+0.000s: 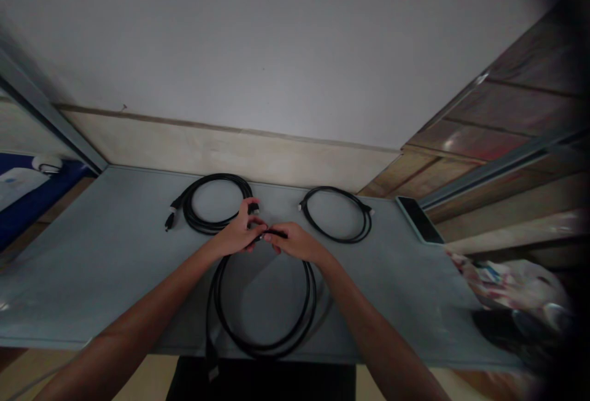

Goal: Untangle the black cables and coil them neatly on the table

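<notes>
Both my hands meet over the middle of the grey table [373, 284]. My left hand [239, 230] and my right hand [291, 241] pinch the top of a looped black cable [312, 302] between thumbs and fingers; a small pale bit shows where they meet. The loop hangs toward the front edge, and one plug end [212, 361] dangles at its lower left. Just behind my left hand lies a coiled black cable [188, 204] with a plug [170, 219] pointing left. A smaller looped cable [338, 239] rests behind and right of my right hand.
A phone [419, 221] lies at the table's right edge. Past it are a plastic bag [530, 284] and a dark item, blurred. A pale wall panel [258, 69] rises at the back. A blue surface [18, 204] with a white object [46, 164] stands left.
</notes>
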